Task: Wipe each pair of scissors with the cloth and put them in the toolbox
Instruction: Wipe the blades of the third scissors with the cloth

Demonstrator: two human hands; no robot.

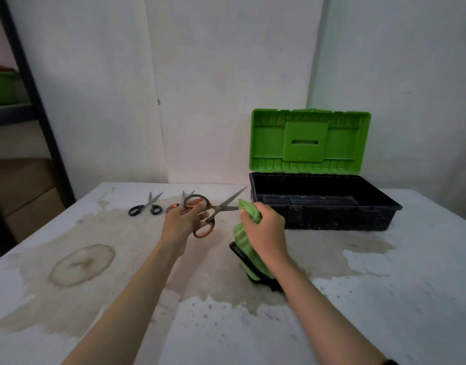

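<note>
Toolbox (332, 219), black plastic base, green ribbed lid (309, 140) raised upright; moulded black dividers inside. Left of toolbox: scissors (224, 205), orange-and-black loops gripped in left hand (183, 219), steel blades parted, long axis aimed toward toolbox, lower blade meeting green cloth (243, 242) clutched in right hand (263, 225). Further left of toolbox, flat on stained table (384, 285): black-handled scissors (144, 206).

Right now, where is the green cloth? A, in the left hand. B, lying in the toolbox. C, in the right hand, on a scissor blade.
C: the right hand grips the green cloth around a blade of the orange-handled scissors that the left hand holds.
</note>
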